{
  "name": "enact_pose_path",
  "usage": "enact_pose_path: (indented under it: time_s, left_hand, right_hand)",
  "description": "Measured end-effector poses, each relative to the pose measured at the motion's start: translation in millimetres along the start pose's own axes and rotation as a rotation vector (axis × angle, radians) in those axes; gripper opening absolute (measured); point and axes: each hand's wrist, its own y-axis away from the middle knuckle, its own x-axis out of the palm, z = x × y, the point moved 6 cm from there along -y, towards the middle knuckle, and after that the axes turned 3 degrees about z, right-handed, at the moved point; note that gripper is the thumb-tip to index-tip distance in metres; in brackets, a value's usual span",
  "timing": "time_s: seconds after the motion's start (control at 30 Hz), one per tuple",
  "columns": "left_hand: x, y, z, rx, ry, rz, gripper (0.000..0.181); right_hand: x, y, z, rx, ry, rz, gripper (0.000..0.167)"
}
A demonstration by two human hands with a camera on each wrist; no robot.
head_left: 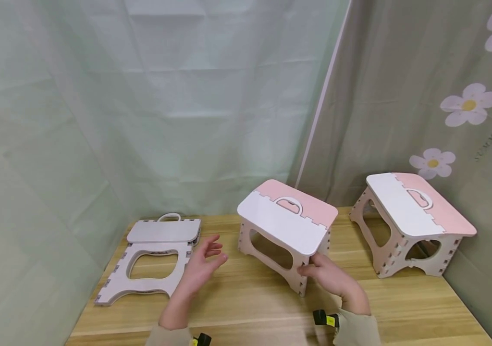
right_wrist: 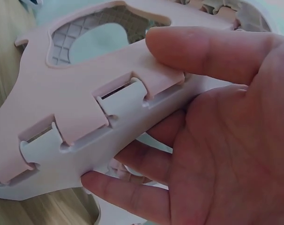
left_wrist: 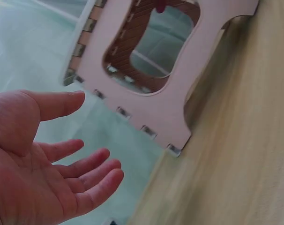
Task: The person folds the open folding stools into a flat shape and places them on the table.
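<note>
In the head view, an unfolded stool [head_left: 289, 216] with a pink and white top stands at the middle of the table. My right hand [head_left: 334, 278] grips its near right leg edge; in the right wrist view the thumb lies on the pink leg panel [right_wrist: 71, 93] and the fingers curl round the hinged corner. My left hand [head_left: 200, 269] is held in the air left of that stool, fingers relaxed and apart, touching nothing. In the left wrist view the left hand [left_wrist: 53, 164] is beside the stool's leg panel [left_wrist: 156, 110].
A folded stool [head_left: 153, 269] lies flat at the table's left, close to my left hand. Another unfolded pink and white stool [head_left: 414, 211] stands at the right. Pale curtains [head_left: 207, 105] hang behind the wooden table [head_left: 246, 307].
</note>
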Motion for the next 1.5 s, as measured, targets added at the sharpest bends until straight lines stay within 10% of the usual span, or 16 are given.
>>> enact_pose_path:
  time_s: [1.5]
  left_hand:
    - [19.9, 0.3, 5.0, -0.004, -0.044, 0.135, 0.077]
  right_hand:
    - [7, 5.9, 0, 0.038, -0.141, 0.141, 0.07]
